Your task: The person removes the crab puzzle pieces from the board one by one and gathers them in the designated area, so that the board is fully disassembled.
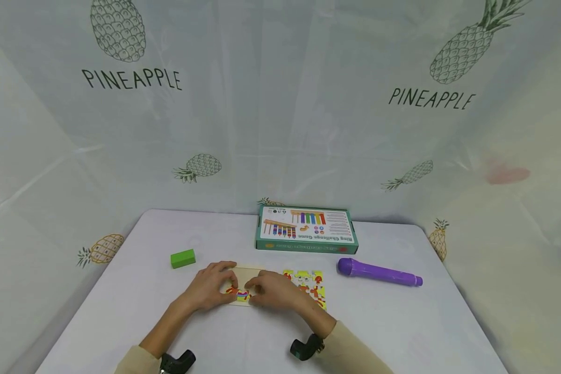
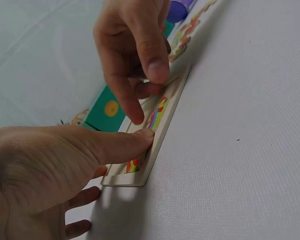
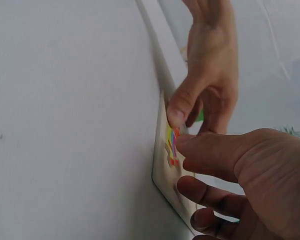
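Note:
A shallow wooden puzzle tray (image 1: 243, 272) lies on the table with colourful puzzle pieces (image 1: 243, 295) along its near side. My left hand (image 1: 210, 286) holds the tray's left end. Its thumb presses on the pieces (image 2: 158, 116) and its other fingers reach past the tray's edge in the left wrist view. From the other side comes my right hand (image 1: 277, 291), its thumb at the pieces (image 3: 172, 145) and its other fingers spread over the tray (image 3: 162, 172). Partly behind the right hand, more red and yellow puzzle pieces (image 1: 315, 283) lie on the table.
A green block (image 1: 183, 258) sits left of the tray. Behind it lies a green-edged game box (image 1: 307, 228) with printed pictures. To the right is a purple stick with a round head (image 1: 378, 272). A pineapple-print sheet (image 1: 280, 114) hangs behind the white table (image 1: 392, 332).

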The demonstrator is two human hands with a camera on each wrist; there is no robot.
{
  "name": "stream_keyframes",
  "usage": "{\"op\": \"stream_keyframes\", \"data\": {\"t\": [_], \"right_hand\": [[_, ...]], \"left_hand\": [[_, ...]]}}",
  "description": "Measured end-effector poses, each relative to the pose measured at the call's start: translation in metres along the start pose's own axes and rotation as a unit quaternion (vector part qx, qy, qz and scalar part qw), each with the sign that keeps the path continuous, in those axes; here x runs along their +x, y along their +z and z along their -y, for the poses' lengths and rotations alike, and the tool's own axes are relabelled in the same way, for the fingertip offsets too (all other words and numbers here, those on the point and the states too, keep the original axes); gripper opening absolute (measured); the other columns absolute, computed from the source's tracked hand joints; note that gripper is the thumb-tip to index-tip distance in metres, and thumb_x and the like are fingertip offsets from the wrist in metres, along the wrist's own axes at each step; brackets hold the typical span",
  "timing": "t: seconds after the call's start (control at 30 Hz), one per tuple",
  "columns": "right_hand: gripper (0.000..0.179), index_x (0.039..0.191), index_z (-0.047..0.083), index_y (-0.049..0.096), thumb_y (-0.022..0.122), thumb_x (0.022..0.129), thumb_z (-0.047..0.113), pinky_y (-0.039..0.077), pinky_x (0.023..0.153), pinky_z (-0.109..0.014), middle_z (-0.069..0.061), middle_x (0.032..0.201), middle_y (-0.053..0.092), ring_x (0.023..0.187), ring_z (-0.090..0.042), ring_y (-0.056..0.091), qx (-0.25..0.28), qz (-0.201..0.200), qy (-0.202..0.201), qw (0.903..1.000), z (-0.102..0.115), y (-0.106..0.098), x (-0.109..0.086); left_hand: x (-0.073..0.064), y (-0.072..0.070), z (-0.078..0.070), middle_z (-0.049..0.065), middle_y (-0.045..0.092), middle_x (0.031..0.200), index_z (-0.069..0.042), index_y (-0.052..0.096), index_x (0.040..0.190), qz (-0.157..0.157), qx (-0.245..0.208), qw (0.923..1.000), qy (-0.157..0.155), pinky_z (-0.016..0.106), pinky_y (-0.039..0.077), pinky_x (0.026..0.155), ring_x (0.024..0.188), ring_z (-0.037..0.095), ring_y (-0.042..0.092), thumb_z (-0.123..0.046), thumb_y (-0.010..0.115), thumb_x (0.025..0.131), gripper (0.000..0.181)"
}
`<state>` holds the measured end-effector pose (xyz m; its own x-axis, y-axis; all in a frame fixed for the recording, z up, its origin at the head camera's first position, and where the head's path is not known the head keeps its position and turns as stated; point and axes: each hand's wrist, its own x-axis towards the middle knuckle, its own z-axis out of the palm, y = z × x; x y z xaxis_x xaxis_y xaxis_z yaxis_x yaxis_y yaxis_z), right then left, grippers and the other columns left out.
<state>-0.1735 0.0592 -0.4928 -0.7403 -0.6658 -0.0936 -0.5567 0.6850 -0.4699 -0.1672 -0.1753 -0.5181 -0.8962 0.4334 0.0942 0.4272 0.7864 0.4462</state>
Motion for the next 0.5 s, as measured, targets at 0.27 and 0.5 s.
{"op": "stream_keyframes", "data": {"t": [0.27, 0.5], "right_hand": [[0.03, 0.118, 0.017, 0.075, 0.076, 0.09, 0.026, 0.039, 0.059, -0.018, 0.014, 0.075, 0.052, 0.068, 0.0, 0.046, 0.009, -0.011, -0.008, 0.9999, 0.011, 0.007, 0.003], [0.03, 0.118, 0.014, 0.074, 0.076, 0.09, 0.024, 0.039, 0.058, -0.019, 0.014, 0.069, 0.054, 0.064, 0.0, 0.047, 0.037, -0.004, 0.007, 0.9993, 0.013, 0.006, 0.002]], "left_hand": [[0.0, -0.003, -0.001, 0.008, 0.054, 0.145, -0.033, 0.065, 0.084, 0.004, -0.011, 0.9999, 0.005, 0.067, 0.04, 0.095, 0.132, 0.038, 0.048, -0.034, 0.084, 0.08, 0.019], [-0.002, -0.004, 0.005, 0.011, 0.05, 0.148, -0.035, 0.064, 0.088, 0.023, -0.026, 0.999, 0.027, 0.071, 0.036, 0.096, 0.134, 0.042, 0.045, -0.028, 0.079, 0.085, 0.017]]}}
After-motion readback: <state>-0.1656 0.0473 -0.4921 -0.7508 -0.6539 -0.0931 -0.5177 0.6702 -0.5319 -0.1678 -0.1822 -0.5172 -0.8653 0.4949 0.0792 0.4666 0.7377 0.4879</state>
